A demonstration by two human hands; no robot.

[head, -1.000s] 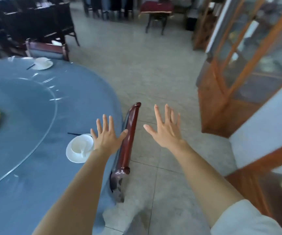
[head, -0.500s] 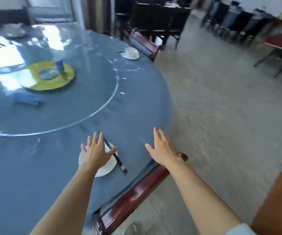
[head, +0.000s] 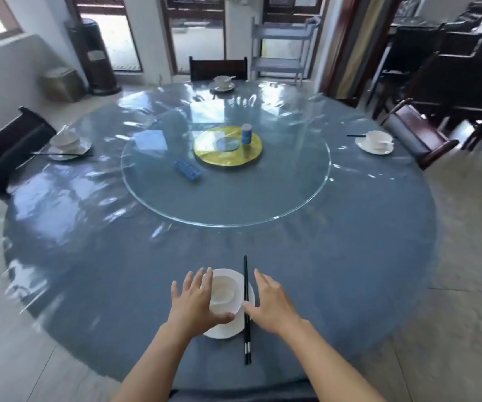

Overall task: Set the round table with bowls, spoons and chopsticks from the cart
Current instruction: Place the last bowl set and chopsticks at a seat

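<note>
A round table (head: 335,256) under a blue cloth fills a dining room, with a glass turntable (head: 277,187) at its middle and a grey cart (head: 280,44) beyond its far edge. At the near edge of the turntable's table, a white bowl (head: 224,291) sits on a plate (head: 219,332), black chopsticks (head: 246,311) lying along the plate's right side. The left hand (head: 196,303), fingers spread, rests against the bowl's left side, while the right hand (head: 271,303) hovers just right of the chopsticks, fingers apart, holding nothing.
</note>
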